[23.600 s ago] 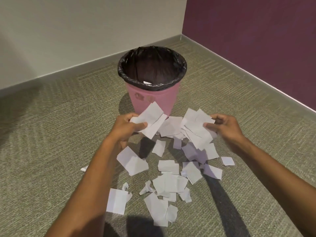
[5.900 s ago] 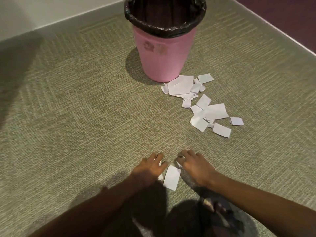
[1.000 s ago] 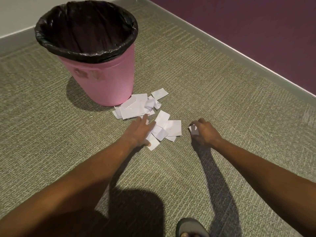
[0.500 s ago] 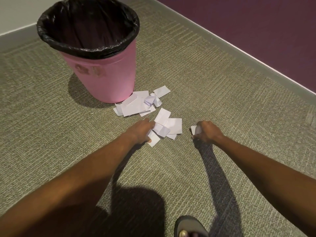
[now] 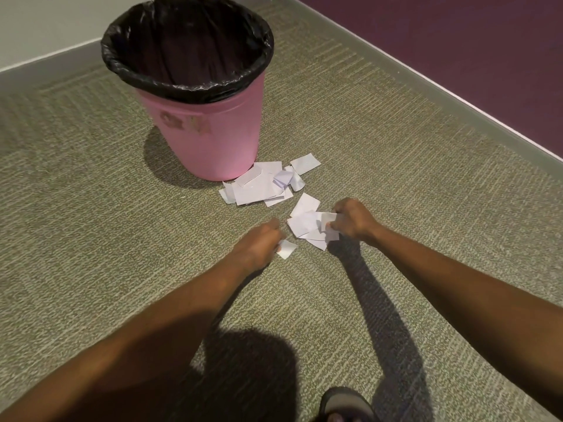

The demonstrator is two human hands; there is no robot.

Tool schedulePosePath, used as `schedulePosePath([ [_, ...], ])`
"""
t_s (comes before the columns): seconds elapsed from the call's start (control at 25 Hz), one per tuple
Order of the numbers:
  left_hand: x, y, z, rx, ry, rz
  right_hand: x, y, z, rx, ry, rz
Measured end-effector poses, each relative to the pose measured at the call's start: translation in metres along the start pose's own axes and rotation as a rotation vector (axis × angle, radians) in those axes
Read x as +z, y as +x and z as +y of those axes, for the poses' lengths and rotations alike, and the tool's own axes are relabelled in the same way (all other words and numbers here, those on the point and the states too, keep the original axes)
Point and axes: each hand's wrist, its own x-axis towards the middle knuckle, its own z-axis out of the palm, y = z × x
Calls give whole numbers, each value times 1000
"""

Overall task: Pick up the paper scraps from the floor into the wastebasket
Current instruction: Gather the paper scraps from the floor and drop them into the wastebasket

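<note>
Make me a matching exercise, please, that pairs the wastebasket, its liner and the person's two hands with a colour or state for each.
Column one:
1. wastebasket
2. liner
3. left hand
4. right hand

Column two:
A. grips scraps at the edge of a loose cluster
B. black, folded over the rim
C. pinches one small scrap low over the carpet
D. pink, standing upright

Pairs: 1-D, 2-B, 3-C, 4-A.
</note>
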Motion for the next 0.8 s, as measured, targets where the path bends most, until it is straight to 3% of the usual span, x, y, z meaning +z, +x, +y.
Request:
schedulePosePath([
  [0.12, -2, 2, 4, -50, -98, 34, 13, 0, -2, -43, -182, -16],
  [0.36, -30, -4, -7, -320, -456, 118, -8, -19, -19, -147, -258, -19],
  [0.52, -71, -22, -22, -401, -594, 208, -48, -46, -46, -297, -422, 110],
  [0.72, -162, -40, -21, -338, -678, 346, -102, -75, -105, -270, -1, 74],
  [0.8, -211, -45, -19, -276, -642, 509, -119, -82, -132, -301, 257, 115],
])
